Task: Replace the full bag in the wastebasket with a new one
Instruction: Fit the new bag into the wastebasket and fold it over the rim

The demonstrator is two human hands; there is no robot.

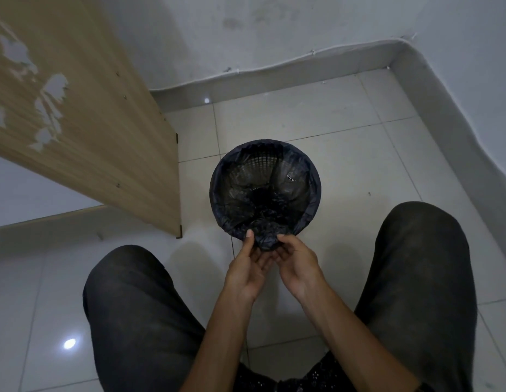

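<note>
We look down on a pale tiled floor (pixel 317 120) that fills most of the view and meets grey-white walls (pixel 274 29) in a corner at upper right. At left stands a tall wooden panel (pixel 90 123), its veneer peeled off in patches. Nearer to us, two knees in dark trousers spread wide, the left knee (pixel 133 306) and the right knee (pixel 415 264), with the floor bare between them.

Beyond the knees and just right of the panel's foot, a round mesh wastebasket (pixel 257 162) stands upright on the tiles. A black bag (pixel 312 205) lines it: its edge is folded out over the rim all round, and the mesh shows through the thin plastic inside.

At the near rim the spare plastic is gathered into a crumpled bunch. The left hand (pixel 247 270) and the right hand (pixel 297 267) meet there, each pinching that bunch between thumb and curled fingers, the two hands nearly touching.
</note>
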